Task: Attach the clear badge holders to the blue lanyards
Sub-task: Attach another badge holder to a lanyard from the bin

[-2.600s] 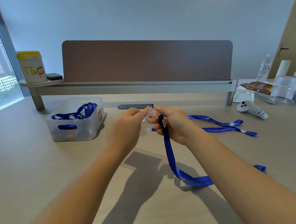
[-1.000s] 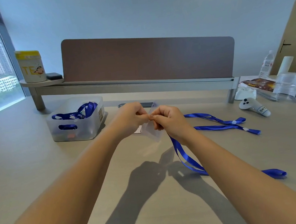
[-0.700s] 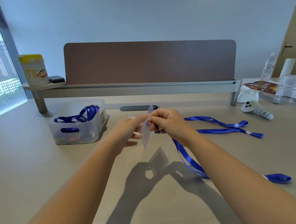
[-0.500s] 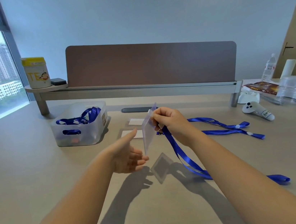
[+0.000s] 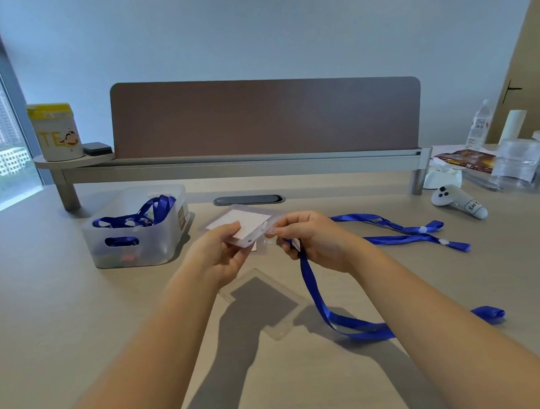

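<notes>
Left hand [image 5: 225, 253]: thumb on top, fingers beneath, pinching the near edge of the badge holder [image 5: 242, 223], which is held flat above the surface [image 5: 53, 318].

Right hand [image 5: 314, 238]: fingers curled round the clip end of the lanyard [image 5: 319, 300], fingertips touching the holder's right corner. Whether the clip is through the slot cannot be told; the join is hidden by the fingers.

Lanyard: strap hangs from the right hand to the surface, loops toward the right edge and ends in a fold.

Also on the surface: a second lanyard [image 5: 403, 233] lying loose right of the hands; a bin [image 5: 135, 237] of further lanyards toward the far left; a white controller [image 5: 459, 201] far right.

Risks, as judged: clip may miss or only half-catch the slot, since clear plastic hides it; holder may slip from the light left pinch; dragging strap may snag the loose lanyard.
</notes>
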Tool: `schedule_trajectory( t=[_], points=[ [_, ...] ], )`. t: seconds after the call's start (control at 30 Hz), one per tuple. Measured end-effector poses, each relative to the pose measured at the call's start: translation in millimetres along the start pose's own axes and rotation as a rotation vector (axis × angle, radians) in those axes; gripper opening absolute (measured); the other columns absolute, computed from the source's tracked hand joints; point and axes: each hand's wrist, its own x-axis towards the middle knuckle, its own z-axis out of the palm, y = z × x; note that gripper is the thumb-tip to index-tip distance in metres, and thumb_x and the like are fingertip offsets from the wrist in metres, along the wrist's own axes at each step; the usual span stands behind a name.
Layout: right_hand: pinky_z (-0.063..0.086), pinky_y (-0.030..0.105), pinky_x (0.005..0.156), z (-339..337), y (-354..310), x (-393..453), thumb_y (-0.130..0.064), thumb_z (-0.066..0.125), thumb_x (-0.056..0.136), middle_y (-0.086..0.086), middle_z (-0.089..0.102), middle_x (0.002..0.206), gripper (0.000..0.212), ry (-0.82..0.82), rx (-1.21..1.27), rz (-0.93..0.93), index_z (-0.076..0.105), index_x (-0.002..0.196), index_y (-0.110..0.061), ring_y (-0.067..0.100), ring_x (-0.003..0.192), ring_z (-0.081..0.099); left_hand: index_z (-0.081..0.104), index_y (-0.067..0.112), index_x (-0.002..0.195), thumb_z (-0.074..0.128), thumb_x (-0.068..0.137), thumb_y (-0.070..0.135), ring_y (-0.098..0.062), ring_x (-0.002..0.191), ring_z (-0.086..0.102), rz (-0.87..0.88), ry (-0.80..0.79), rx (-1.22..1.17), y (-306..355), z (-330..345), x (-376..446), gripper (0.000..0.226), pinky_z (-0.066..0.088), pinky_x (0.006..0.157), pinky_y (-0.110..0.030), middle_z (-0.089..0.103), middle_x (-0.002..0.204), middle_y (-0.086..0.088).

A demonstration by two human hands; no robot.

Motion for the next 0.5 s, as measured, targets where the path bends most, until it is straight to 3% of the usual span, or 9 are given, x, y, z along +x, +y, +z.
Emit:
schedule_trajectory(
  t=[0.07,0.13,0.2,0.27,0.3,0.37,0.43,0.5],
  points=[
    [0.044,0.02,0.063,0,-1,-2,-0.014,0.05,0.092,0.002,0.054,0.067,0.019,0.007,-0.008,0.013,0.061,0.076,-0.016,0.011,0.062,0.048,0.046,0.001,0.121,0.051,0.089,0.002,-0.026,0.096,0.062,0.06,0.024,0.046,2,3,0,0.032,0.052,0.076,-0.034,0.055,0.082,-0.013],
    [0.047,0.026,0.076,0,1,-1,-0.017,0.05,0.092,0.002,0.059,0.082,0.013,0.049,-0.094,0.048,0.062,0.091,-0.014,0.014,0.077,0.055,0.047,0.004,0.122,0.052,0.089,0.004,-0.024,0.087,0.061,0.111,0.064,0.095,6,4,0,0.033,0.054,0.069,-0.036,0.056,0.084,-0.01],
    [0.046,0.032,0.087,1,8,3,-0.018,0.05,0.092,0.001,0.057,0.094,0.018,0.192,-0.193,0.065,0.058,0.106,-0.009,0.016,0.092,0.053,0.049,0.005,0.111,0.049,0.091,0.004,-0.025,0.09,0.059,0.157,0.087,0.105,10,4,1,0.021,0.056,0.069,-0.037,0.055,0.085,-0.009],
    [0.048,0.034,0.086,6,11,5,-0.018,0.05,0.091,-0.001,0.055,0.084,0.01,0.393,-0.15,0.063,0.057,0.091,-0.011,0.016,0.087,0.052,0.048,0.003,0.092,0.043,0.093,0.003,-0.025,0.087,0.058,0.172,0.08,0.062,14,8,-1,0.005,0.054,0.084,-0.041,0.052,0.081,-0.009],
    [0.05,0.032,0.079,9,11,4,-0.02,0.048,0.092,0.0,0.055,0.075,0.017,0.444,-0.083,0.077,0.056,0.08,-0.011,0.016,0.078,0.053,0.046,0.003,0.091,0.041,0.093,0.003,-0.025,0.088,0.057,0.18,0.068,0.038,16,12,-4,0.006,0.051,0.088,-0.04,0.053,0.08,-0.009],
    [0.05,0.027,0.066,15,11,1,-0.028,0.041,0.096,0.005,0.058,0.067,0.037,0.389,0.132,0.174,0.057,0.068,-0.008,0.018,0.065,0.056,0.044,0.004,0.109,0.037,0.095,0.004,-0.028,0.101,0.058,0.208,0.034,0.01,19,18,-8,0.016,0.049,0.087,-0.039,0.057,0.09,-0.01],
    [0.051,0.031,0.074,21,15,-2,-0.044,0.026,0.097,0.01,0.063,0.074,0.057,0.229,0.352,0.285,0.06,0.077,-0.003,0.022,0.072,0.061,0.038,0.005,0.128,0.035,0.096,0.006,-0.03,0.116,0.055,0.225,-0.015,-0.013,20,24,-12,0.032,0.048,0.091,-0.039,0.057,0.113,-0.014],
    [0.046,0.036,0.084,27,23,-1,-0.056,0.015,0.093,0.011,0.065,0.085,0.069,0.096,0.575,0.317,0.059,0.096,-0.003,0.024,0.083,0.061,0.036,0.004,0.133,0.034,0.097,0.008,-0.031,0.122,0.051,0.223,-0.041,-0.051,19,29,-15,0.036,0.045,0.098,-0.039,0.052,0.131,-0.015]
  ],
)
